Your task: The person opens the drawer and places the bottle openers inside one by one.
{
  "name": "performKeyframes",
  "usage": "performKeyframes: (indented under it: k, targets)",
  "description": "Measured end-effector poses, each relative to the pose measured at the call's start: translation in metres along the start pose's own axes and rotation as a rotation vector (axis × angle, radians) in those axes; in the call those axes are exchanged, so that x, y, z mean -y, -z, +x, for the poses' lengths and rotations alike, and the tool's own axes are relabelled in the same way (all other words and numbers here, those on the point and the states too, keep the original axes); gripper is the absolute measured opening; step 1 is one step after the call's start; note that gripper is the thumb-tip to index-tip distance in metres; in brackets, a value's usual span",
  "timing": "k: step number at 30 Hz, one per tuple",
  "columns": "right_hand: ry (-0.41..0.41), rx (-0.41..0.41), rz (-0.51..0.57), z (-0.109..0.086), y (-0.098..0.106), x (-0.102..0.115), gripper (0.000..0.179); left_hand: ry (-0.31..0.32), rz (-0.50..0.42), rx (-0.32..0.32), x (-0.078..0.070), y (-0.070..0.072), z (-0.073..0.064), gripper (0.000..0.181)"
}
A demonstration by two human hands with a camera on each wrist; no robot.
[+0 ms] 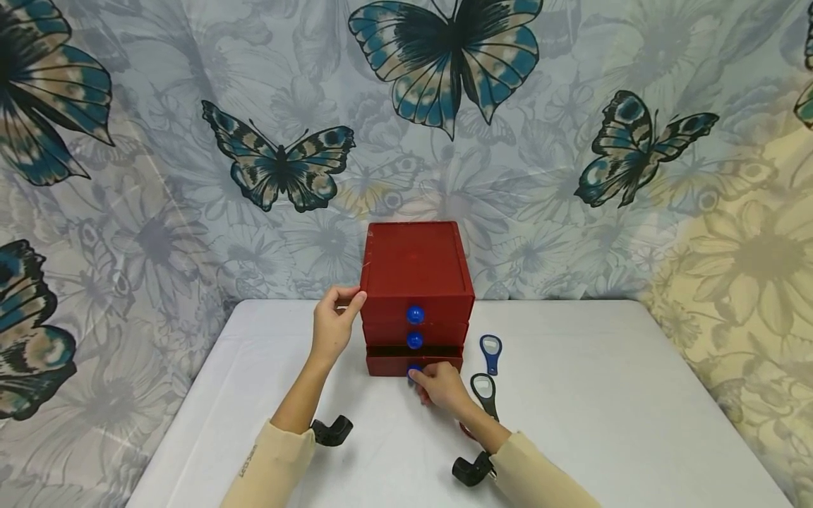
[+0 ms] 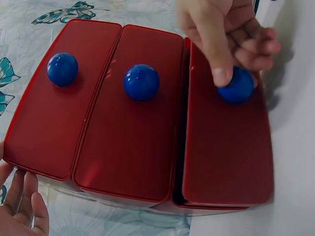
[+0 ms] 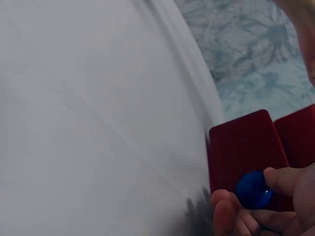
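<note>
A small red chest of drawers (image 1: pixel 416 261) with three stacked drawers stands at the table's back. Its bottom drawer (image 1: pixel 384 366) is pulled slightly out, leaving a dark gap above its front. My right hand (image 1: pixel 441 386) pinches that drawer's round blue knob (image 3: pixel 253 191) between thumb and fingers. Against the chest's upper left side rests my left hand (image 1: pixel 332 328), the thumb near the front corner. In the left wrist view, the top drawer's knob (image 2: pixel 62 69) and the middle drawer's knob (image 2: pixel 141 82) are untouched, and both drawers look closed.
Right of the chest lie a blue tool with an oval loop (image 1: pixel 491 353) and a similar black tool (image 1: pixel 484 388). A red piece (image 1: pixel 466 430) is partly hidden by the right forearm. White cloth covers the table (image 1: pixel 571 395); a butterfly-patterned cloth (image 1: pixel 279 247) hangs behind.
</note>
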State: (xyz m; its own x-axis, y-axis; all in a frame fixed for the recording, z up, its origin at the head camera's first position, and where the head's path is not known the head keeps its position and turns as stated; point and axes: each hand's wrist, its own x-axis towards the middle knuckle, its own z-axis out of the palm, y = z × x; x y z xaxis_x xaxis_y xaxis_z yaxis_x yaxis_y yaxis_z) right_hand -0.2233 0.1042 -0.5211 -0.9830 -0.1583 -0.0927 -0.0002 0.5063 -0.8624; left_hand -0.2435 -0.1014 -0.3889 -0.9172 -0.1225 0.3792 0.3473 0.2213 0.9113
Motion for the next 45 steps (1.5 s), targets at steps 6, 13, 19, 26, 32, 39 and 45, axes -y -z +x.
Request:
performKeyframes:
  k: [6, 13, 19, 26, 32, 39, 45]
  targets:
    - [0.057, 0.027, -0.032, -0.022, -0.001, -0.001, 0.039, -0.001, -0.002, -0.010, 0.001, 0.000, 0.000, 0.021]
    - [0.039, 0.071, -0.009, -0.052, -0.003, 0.002, 0.038, 0.008, 0.001, -0.005, 0.002, 0.000, 0.000, 0.022]
    - [0.034, 0.090, -0.009, -0.072, -0.005, 0.002, 0.037, 0.021, 0.001, -0.007, 0.000, 0.000, 0.001, 0.023]
    - [0.016, 0.122, 0.031, -0.092, -0.009, 0.000, 0.035, 0.018, -0.012, -0.011, 0.000, -0.001, 0.000, 0.023]
    - [-0.001, 0.129, 0.036, -0.099, -0.012, 0.001, 0.034, 0.017, -0.004, -0.018, 0.000, -0.001, 0.000, 0.023]
    - [0.004, 0.126, 0.036, -0.100, -0.012, 0.000, 0.034, 0.008, -0.002, -0.010, 0.000, 0.000, 0.000, 0.022]
    - [0.035, 0.189, -0.010, -0.103, 0.006, 0.008, 0.032, 0.010, 0.005, -0.011, 0.001, -0.001, -0.001, 0.022]
